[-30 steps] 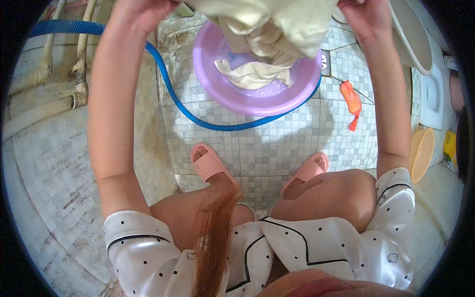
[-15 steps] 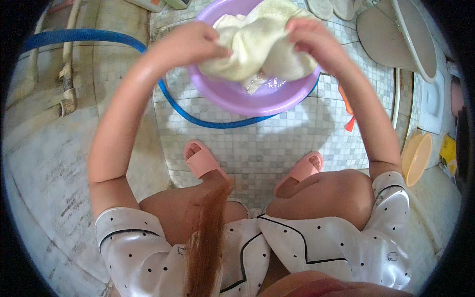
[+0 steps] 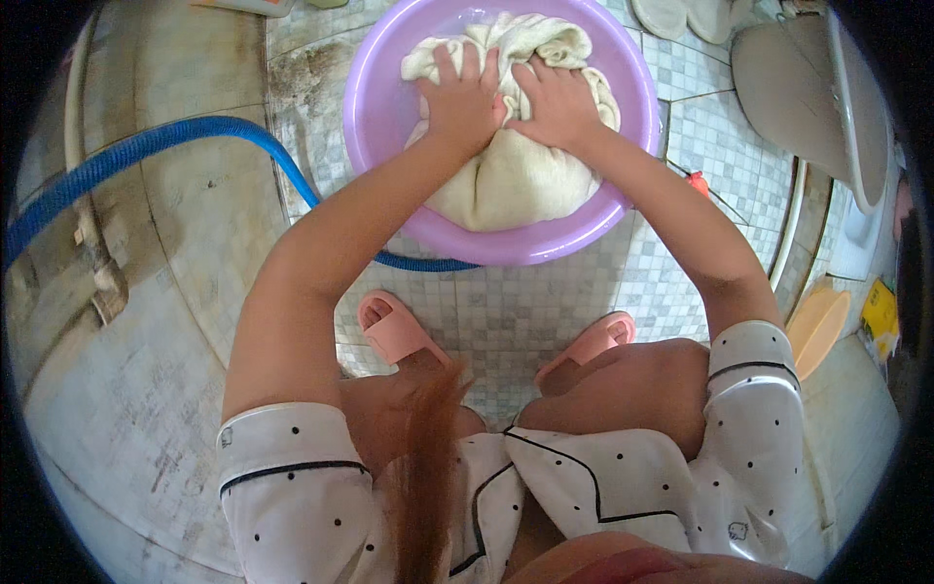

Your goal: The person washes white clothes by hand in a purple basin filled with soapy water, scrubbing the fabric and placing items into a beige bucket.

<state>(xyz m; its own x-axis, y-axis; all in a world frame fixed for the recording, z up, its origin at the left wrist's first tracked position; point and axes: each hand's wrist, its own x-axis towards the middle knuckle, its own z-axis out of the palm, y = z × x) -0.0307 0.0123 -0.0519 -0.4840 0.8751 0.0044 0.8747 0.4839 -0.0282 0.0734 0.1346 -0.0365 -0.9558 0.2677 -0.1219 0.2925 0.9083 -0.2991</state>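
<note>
A wet, cream-coloured cloth [image 3: 520,180] lies bunched in a round purple basin [image 3: 364,117] on the tiled floor. Pressing down on its upper part are both my hands, side by side. My left hand [image 3: 464,105] is flat with the fingers spread, pointing away from me. Close to its right, my right hand [image 3: 558,107] rests the same way, thumb toward the left. The cloth bulges up in a rounded mound on the near side of my hands, and its far end is folded and crumpled.
A blue ribbed hose [image 3: 209,129] curves from the left edge and runs behind the basin's near side. My feet in pink slippers [image 3: 394,333] stand just before it. At right are a large beige vessel [image 3: 793,92], an orange basin [image 3: 819,326] and a yellow packet [image 3: 879,316].
Both hands have come down from holding the cloth lifted and now press on it in the basin. Their fingers have spread. The basin appears nearer and lower in view.
</note>
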